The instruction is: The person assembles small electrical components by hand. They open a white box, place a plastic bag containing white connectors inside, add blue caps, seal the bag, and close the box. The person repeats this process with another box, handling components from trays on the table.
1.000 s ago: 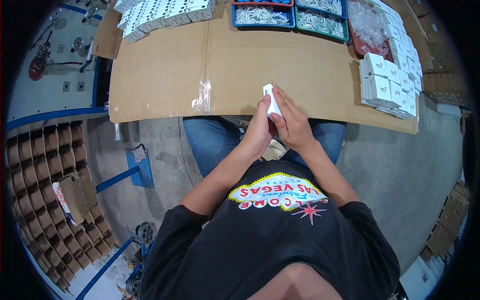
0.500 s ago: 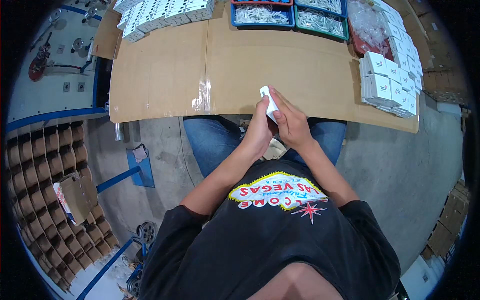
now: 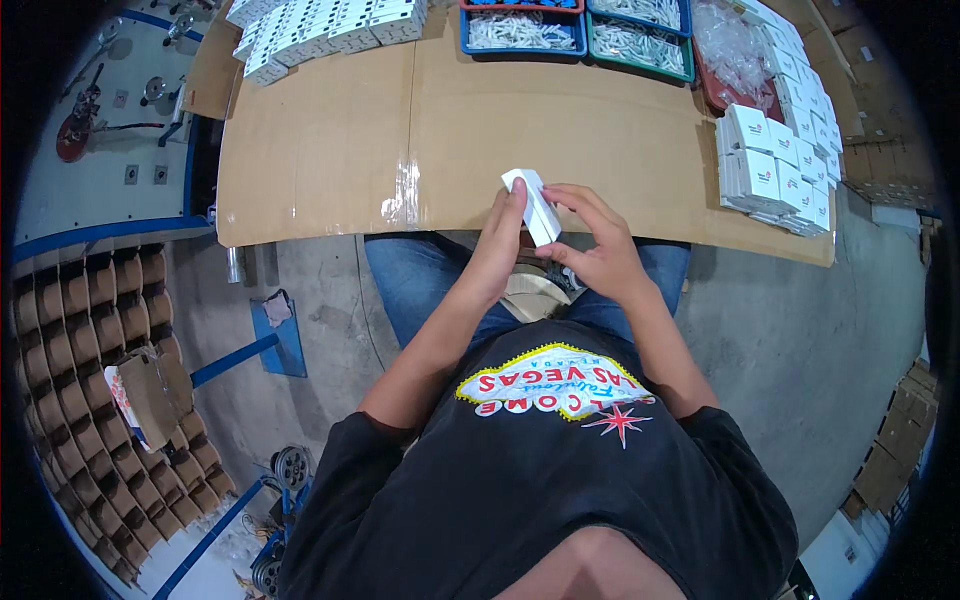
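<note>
A small white box (image 3: 538, 214) is held tilted between my two hands, just above the near edge of the cardboard-covered table (image 3: 320, 160). My left hand (image 3: 497, 245) grips it along its left side, thumb up against the near face. From the right, my right hand (image 3: 606, 255) pinches the box between its fingertips, at the far corner, and its thumb, at the near end. A long slit or edge line runs down the box; whether a flap is loose there I cannot tell.
Stacked white boxes stand at the table's far left (image 3: 330, 28) and right side (image 3: 765, 165). At the back are a blue tray (image 3: 524, 52) of small white parts, a green tray (image 3: 640, 66) like it, and a red tray (image 3: 722, 98) with clear plastic bags (image 3: 735, 45).
My hands have drawn apart around the white box, which has turned so that more of its surface shows. My right fingers have shifted from lying along it to pinching its right side.
</note>
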A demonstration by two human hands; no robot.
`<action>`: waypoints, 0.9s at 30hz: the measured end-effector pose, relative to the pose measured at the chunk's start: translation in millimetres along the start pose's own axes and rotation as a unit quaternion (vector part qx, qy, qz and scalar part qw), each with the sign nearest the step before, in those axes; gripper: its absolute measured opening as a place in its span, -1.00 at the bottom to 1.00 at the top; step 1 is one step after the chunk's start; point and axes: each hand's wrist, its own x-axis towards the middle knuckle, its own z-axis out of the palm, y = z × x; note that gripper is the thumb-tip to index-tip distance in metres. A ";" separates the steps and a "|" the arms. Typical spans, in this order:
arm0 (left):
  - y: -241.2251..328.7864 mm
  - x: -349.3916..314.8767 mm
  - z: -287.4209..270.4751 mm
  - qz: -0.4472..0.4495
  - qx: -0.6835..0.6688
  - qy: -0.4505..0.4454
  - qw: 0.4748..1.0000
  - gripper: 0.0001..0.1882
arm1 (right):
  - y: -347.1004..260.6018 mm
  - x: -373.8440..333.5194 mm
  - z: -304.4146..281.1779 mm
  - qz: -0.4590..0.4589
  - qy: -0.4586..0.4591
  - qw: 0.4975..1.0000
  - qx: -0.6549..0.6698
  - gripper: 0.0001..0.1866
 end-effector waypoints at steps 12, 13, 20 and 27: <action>1.0 -16.3 19.1 -0.050 -0.138 -0.023 0.989 -0.37 | 8.6 13.9 26.1 -0.160 0.072 0.983 -0.062 -0.14; -1.0 -15.9 18.5 -0.049 -0.136 -0.022 0.989 -0.39 | 10.1 14.3 29.9 -0.180 0.086 0.977 -0.071 -0.15; -8.5 -14.7 23.2 -0.008 -0.155 -0.006 0.988 -0.47 | 8.1 13.1 36.8 -0.185 0.126 0.973 -0.055 -0.22; -12.7 -10.6 16.4 -0.018 -0.121 0.004 0.992 -0.45 | 3.0 13.0 25.9 -0.129 0.081 0.988 0.038 -0.25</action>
